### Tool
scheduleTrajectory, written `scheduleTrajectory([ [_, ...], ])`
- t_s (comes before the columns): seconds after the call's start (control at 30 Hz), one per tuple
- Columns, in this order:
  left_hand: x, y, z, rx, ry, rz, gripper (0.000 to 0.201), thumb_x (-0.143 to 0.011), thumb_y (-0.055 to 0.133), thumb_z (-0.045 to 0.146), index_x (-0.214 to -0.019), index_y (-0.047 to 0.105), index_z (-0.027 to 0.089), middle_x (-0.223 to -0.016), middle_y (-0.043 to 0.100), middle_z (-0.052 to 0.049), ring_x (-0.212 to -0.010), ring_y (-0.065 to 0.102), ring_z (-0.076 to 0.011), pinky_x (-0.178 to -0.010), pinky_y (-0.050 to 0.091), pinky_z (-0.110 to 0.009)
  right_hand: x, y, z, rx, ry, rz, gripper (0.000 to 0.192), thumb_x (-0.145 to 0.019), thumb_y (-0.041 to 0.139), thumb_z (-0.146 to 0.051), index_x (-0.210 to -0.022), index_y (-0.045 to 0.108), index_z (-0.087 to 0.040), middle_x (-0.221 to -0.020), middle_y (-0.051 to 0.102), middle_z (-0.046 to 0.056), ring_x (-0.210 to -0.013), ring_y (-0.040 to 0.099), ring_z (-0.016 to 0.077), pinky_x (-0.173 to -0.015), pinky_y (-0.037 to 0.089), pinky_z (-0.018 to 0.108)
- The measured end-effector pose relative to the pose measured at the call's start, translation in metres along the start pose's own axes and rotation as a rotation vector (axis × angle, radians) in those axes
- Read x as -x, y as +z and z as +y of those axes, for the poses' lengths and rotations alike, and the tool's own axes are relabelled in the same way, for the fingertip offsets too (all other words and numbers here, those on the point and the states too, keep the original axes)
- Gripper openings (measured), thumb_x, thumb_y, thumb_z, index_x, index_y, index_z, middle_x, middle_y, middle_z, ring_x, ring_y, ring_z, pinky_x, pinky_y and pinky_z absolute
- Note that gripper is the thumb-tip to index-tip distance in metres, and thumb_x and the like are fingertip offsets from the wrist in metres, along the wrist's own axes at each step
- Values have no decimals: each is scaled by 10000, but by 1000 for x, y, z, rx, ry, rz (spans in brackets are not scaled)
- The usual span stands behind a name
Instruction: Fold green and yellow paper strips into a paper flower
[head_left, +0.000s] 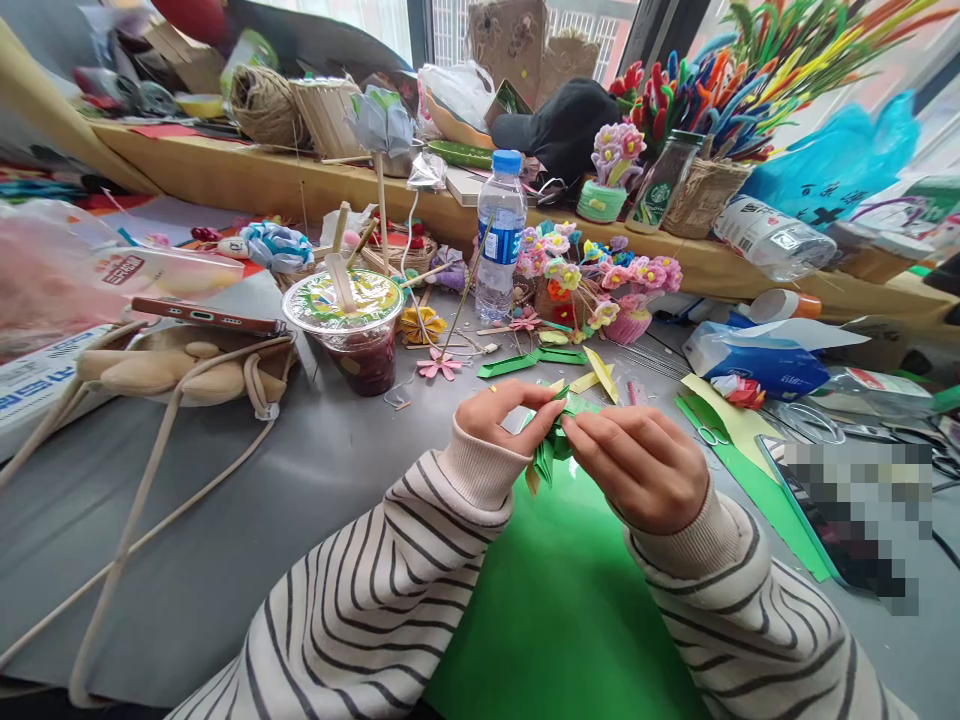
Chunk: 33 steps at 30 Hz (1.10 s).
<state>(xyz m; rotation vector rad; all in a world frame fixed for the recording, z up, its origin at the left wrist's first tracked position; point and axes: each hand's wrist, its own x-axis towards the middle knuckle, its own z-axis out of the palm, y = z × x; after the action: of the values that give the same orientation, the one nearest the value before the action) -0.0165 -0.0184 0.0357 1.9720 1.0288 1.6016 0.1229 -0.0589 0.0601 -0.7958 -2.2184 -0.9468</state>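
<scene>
Both hands meet over a large green sheet [555,600] on the grey table. Between them is a piece of folded green paper [553,452], with narrow pleats pointing down and a yellowish tip below. My left hand [504,415] pinches it from the left with thumb and forefinger. From the right, the fingertips of my right hand [645,465] press together on its upper edge. The fingers cover part of the folds. Just beyond the hands lie folded green strips [510,366] and yellow strips [602,375].
A lidded cup with dark drink [367,365] and a water bottle [501,245] stand behind. At left sits a beige bag [180,370] with a phone on it. To the right are small scissors [709,435], a tissue pack [757,360] and a pixelated device [855,510]. Crafted flowers [592,265] line the back.
</scene>
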Motion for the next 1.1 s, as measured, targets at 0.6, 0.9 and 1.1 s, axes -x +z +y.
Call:
scheduleTrajectory([
  [0.6,-2,0,-3,154,136,62,94,-634,589,100,-704,632,146,-654,636,-33,-614,577,-104,-590,489,-225,2,5,7,-396,380,-28,315,-642,611,-188,-946,528,-177,-853,613,63,-799,555,155,-722,469,283],
  [0.9,-4,1,-4,200,324,110,228,-595,603,31,-786,600,155,-786,567,-38,-724,567,-118,-649,511,-259,-1,0,14,-554,1041,-61,185,-690,528,-363,-693,567,-183,-691,513,21,-580,480,101,-464,421,218],
  [1.1,-3,1,-3,106,452,150,251,-592,584,-3,-787,569,154,-829,521,-31,-756,554,-114,-679,516,-277,-10,-10,11,-737,1163,-198,232,-702,504,-389,-612,557,-183,-591,494,-4,-535,434,80,-455,367,191],
])
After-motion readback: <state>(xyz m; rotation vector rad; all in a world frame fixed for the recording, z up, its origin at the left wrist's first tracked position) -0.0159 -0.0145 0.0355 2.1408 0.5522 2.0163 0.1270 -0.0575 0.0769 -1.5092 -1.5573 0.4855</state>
